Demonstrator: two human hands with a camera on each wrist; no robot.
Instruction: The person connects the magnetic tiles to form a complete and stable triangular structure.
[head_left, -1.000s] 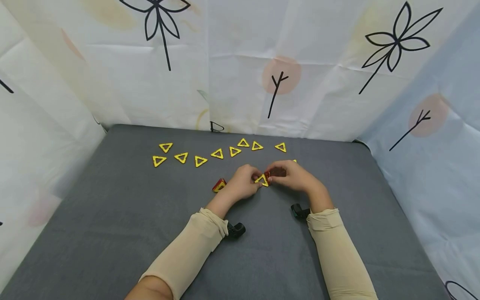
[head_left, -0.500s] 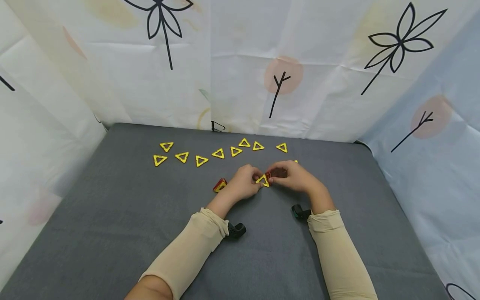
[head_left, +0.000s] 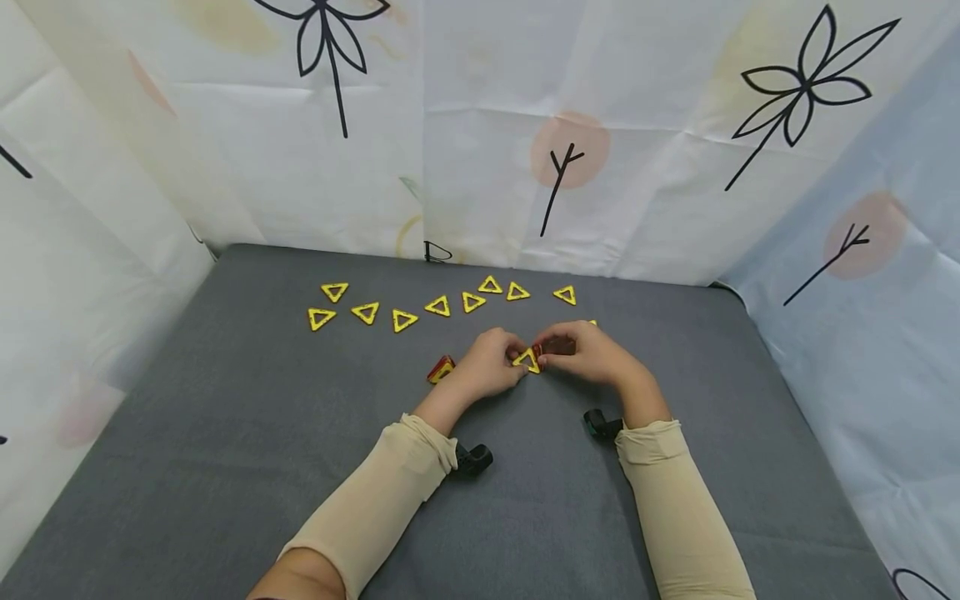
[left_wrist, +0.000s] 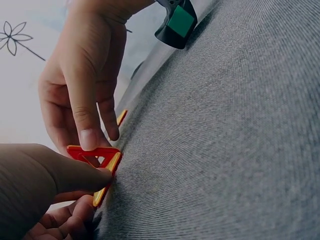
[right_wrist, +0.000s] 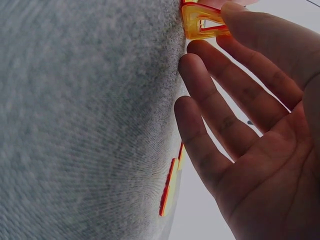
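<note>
My left hand [head_left: 487, 364] pinches a flat yellow triangular tile [head_left: 535, 367] with a cut-out centre, its thumb on the tile near the table. Thumb and forefinger of my right hand [head_left: 587, 352] pinch a second triangular tile [left_wrist: 107, 150], red-edged and raised upright, whose edge meets the flat one. The right wrist view shows this raised tile [right_wrist: 191, 22] as translucent orange, while the other right fingers [right_wrist: 192, 125] stretch out loosely beside it. Left of my left wrist sits a red and yellow triangular piece [head_left: 439, 370] with its side raised, partly behind the forearm.
Several yellow triangular tiles [head_left: 405, 327] lie scattered in a loose row along the back of the grey cloth-covered table [head_left: 300, 458]. One tile [head_left: 593, 322] peeks out behind the right hand. A white patterned curtain [head_left: 480, 183] rises at the table's back edge.
The head view has shifted very slightly. Both hands keep the same hold on the two tiles.
</note>
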